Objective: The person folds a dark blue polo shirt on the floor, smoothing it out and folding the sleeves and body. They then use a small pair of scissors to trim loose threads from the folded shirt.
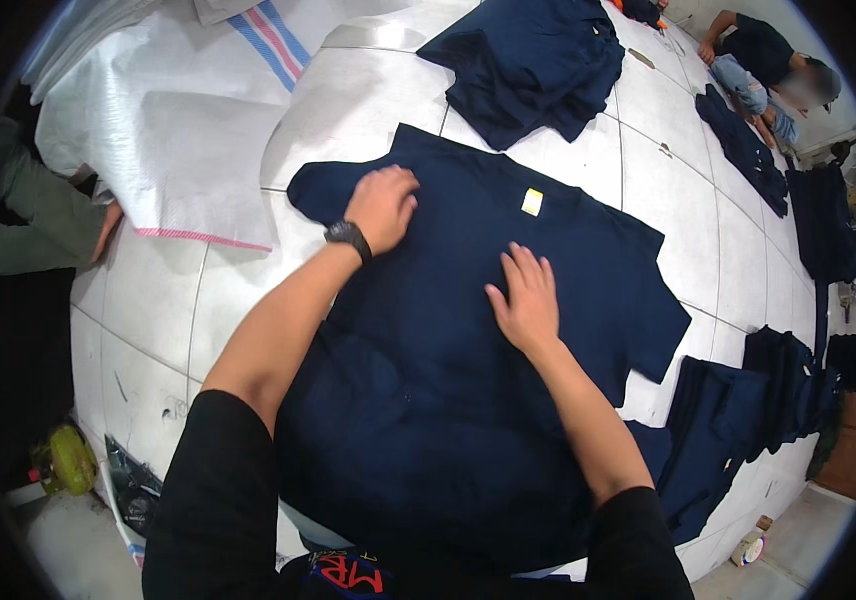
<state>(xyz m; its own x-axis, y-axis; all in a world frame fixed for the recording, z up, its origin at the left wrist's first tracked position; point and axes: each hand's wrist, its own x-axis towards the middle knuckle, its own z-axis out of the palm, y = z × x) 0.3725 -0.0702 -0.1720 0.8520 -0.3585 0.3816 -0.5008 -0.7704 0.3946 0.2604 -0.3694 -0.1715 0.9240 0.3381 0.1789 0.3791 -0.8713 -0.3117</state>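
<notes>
A navy T-shirt point(458, 300) lies spread on the white tiled floor, its neckline away from me. A yellow-and-white sticker point(532, 202) is on it below the collar. My left hand point(385, 206), with a black watch point(349, 239) at the wrist, rests near the left shoulder, fingers slightly curled. My right hand point(527, 300) lies with fingers apart on the chest, below the sticker. Neither hand grips anything that I can see. Beyond the collar lies another navy garment point(529, 67), loosely bunched.
A large white woven sack point(172, 142) lies at the upper left, beside another person's leg point(37, 210). Piles of folded navy garments point(720, 427) are at the right. A person point(769, 60) sits at the upper right. A green gas cylinder point(71, 459) stands lower left.
</notes>
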